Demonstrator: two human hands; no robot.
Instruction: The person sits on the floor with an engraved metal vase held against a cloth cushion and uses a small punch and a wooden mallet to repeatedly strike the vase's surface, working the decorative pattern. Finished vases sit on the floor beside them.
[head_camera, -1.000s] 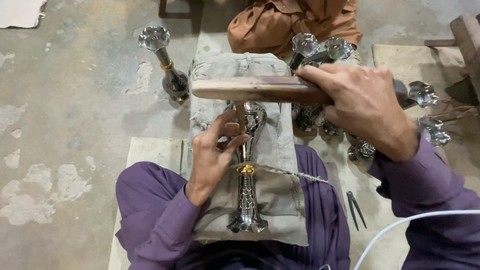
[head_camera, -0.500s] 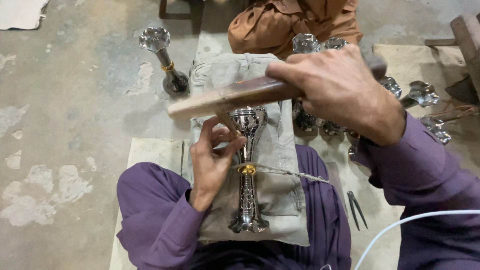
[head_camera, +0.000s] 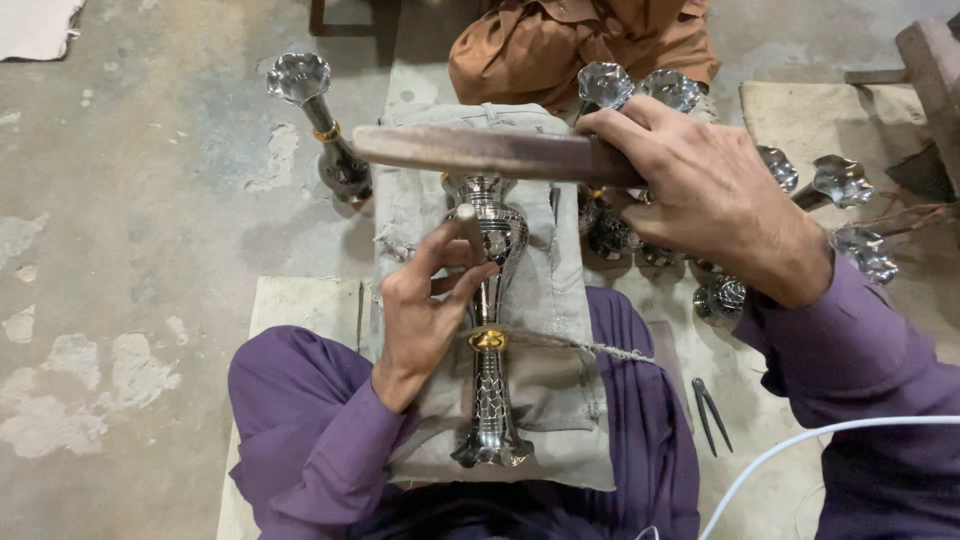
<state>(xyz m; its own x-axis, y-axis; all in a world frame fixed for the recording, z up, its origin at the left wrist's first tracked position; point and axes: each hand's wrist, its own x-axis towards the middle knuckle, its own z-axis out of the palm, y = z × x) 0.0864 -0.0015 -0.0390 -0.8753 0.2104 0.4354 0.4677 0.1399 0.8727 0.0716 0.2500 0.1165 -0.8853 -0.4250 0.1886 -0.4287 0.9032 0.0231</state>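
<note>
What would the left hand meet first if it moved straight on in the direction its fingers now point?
Probably the wooden bar held by the right hand, just past the small tool that the left hand pinches against the metal vase. Depth is unclear.

A vase (head_camera: 490, 330) lies on a cloth pad (head_camera: 545, 300) across the person's lap. The left hand (head_camera: 425, 310) sits left of it; the right hand (head_camera: 715, 195) holds a wooden bar (head_camera: 490, 152) above it. More vases (head_camera: 700, 200) stand on the floor behind, pliers (head_camera: 710, 412) to the right.
</note>
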